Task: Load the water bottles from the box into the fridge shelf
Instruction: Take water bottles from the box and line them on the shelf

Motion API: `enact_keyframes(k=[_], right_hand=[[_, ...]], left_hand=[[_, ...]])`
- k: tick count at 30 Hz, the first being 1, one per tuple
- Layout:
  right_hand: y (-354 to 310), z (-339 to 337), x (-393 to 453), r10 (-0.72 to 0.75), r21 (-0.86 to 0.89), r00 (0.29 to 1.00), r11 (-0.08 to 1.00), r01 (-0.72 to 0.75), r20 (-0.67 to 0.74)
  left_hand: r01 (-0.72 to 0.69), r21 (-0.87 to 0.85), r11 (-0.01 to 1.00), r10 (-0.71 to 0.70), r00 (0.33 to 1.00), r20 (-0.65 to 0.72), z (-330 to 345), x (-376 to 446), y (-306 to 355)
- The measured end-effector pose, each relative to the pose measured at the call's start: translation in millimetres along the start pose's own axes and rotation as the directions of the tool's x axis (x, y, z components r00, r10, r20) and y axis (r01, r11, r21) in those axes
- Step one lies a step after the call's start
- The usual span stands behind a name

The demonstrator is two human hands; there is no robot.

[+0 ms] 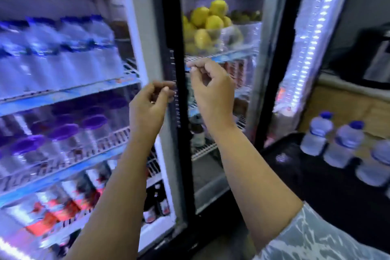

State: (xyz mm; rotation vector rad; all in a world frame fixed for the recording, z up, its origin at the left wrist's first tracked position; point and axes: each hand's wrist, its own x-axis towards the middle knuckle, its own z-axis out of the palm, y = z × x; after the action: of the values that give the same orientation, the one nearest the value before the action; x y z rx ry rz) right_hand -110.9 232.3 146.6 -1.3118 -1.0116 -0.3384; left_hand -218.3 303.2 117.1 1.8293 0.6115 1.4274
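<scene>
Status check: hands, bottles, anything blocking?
Left hand and right hand empty, curled at the door frame. Water bottles wait on the right. Nothing blocking.

left shelf bottles [63, 53]: motion-blurred | rightmost loose bottle [377, 164]: cut off
</scene>
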Motion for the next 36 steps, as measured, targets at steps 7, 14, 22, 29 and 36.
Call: enact_keyframes(k=[7, 14, 22, 29, 36], right_hand=[[88, -151, -31, 0.109, -0.259, 0.963, 0.95, -0.174, -0.247], [148, -279, -64, 0.125, -0.477, 0.856, 0.785, -0.394, -0.501], [201, -386, -96, 0.226, -0.412, 0.632, 0.591, -0.694, -0.741], [244, -412, -104, 0.409, -0.296, 0.672, 0.671, -0.68, -0.617], [262, -415, -109, 0.456, -0.211, 0.678, 0.719, -0.662, -0.576]], left_hand=[[0.05, -0.192, 0.98, 0.019, 0.938, 0.345, 148, -57, 22], [0.229, -0.306, 0.924, -0.003, 0.805, 0.594, 285, -130, 37], [0.276, -0.308, 0.911, 0.011, 0.729, 0.684, 413, -205, 44], [0.281, -0.228, 0.932, -0.077, 0.769, 0.635, 473, -235, 20], [0.408, -0.161, 0.899, -0.2, 0.707, 0.678, 495, -226, 20]])
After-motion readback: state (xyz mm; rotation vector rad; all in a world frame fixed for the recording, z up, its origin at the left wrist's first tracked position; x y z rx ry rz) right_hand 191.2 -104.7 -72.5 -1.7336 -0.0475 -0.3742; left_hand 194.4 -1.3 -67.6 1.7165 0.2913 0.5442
